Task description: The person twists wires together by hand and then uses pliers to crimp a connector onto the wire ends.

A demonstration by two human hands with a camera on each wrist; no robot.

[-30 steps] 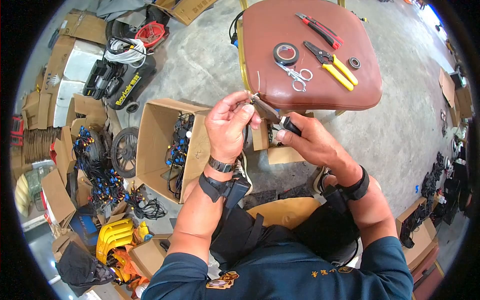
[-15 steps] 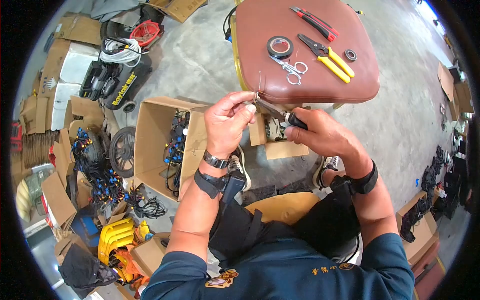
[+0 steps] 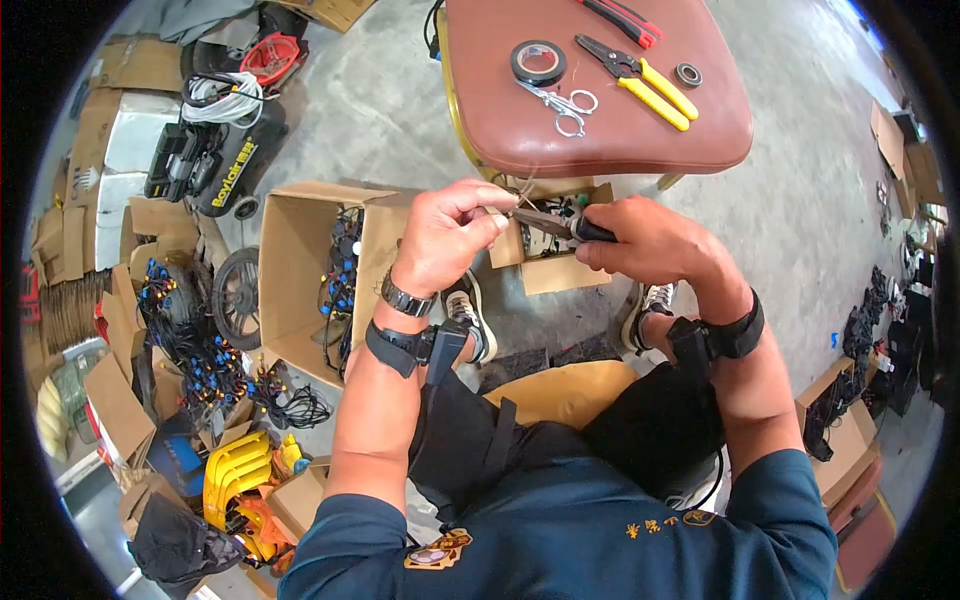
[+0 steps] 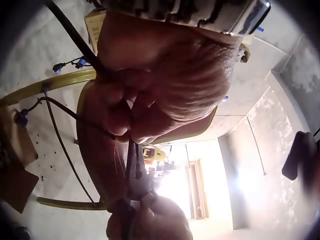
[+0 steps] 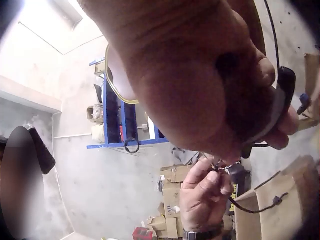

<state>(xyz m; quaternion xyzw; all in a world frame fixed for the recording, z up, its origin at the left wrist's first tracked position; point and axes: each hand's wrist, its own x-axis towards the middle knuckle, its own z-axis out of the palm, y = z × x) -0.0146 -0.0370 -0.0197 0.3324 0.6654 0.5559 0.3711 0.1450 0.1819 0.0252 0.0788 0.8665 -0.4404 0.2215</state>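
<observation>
My left hand (image 3: 450, 235) pinches a thin wire (image 3: 527, 192) between thumb and fingertips, its fine loose ends sticking up past them. A black cable (image 4: 72, 30) runs to this hand in the left wrist view. With its fingers curled round the dark handles, my right hand (image 3: 650, 240) holds pliers (image 3: 545, 222). The pliers' tips point left, right at the left fingertips and the wire. Both hands are in front of the brown padded chair seat (image 3: 600, 150). In the right wrist view, the right palm hides most of the handles.
On the seat lie black tape (image 3: 517, 65), scissors (image 3: 572, 120), yellow-handled wire strippers (image 3: 655, 103), a bearing (image 3: 680, 74) and a red-black cutter (image 3: 630, 22). A cardboard box (image 3: 290, 250) of cables stands left; a smaller box (image 3: 565, 278) sits below the hands.
In the head view, the seat and its tools have shifted up and left. The pliers have turned more level, and their tips are closer to the left fingertips. Both hands keep their grips.
</observation>
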